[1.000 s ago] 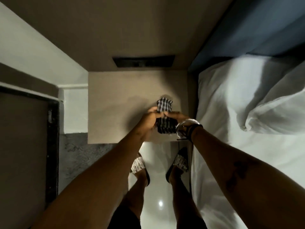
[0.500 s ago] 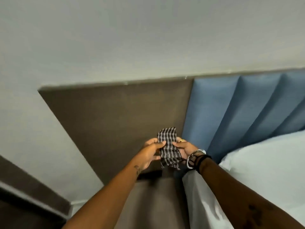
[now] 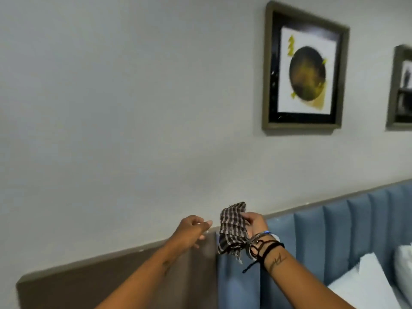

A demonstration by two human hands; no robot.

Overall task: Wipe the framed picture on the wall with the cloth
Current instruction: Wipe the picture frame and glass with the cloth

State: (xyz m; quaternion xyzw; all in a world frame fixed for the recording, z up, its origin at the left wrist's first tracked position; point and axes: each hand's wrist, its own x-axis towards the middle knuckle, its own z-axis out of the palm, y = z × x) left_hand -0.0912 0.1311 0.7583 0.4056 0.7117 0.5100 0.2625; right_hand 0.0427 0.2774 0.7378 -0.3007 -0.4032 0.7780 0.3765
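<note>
At the lower left a brown wall panel (image 3: 111,277) runs along the base of the pale wall (image 3: 111,108), and the left forearm reaches up across it. The left hand (image 3: 191,229) hangs in front of the wall with its grip loose and empty — fingers partly spread, touching nothing, a small gap apart from the cloth. Just to its right the checked cloth (image 3: 231,230) is bunched and hangs down with a frayed corner at the bottom; the right hand (image 3: 256,224) has it pinched between thumb and fingers, the grip closed on the fabric's right edge. Bangles and dark cords (image 3: 263,246) circle that wrist. Behind and to the right stands a blue padded headboard (image 3: 334,237), with white bedding (image 3: 365,286) at the lower right corner. Well above the hands, up on the wall, hangs the framed picture (image 3: 305,70) — a dark round shape on white in a dull frame — not touched by cloth or hand. A 2nd frame (image 3: 401,88) is cut off at the right edge.
</note>
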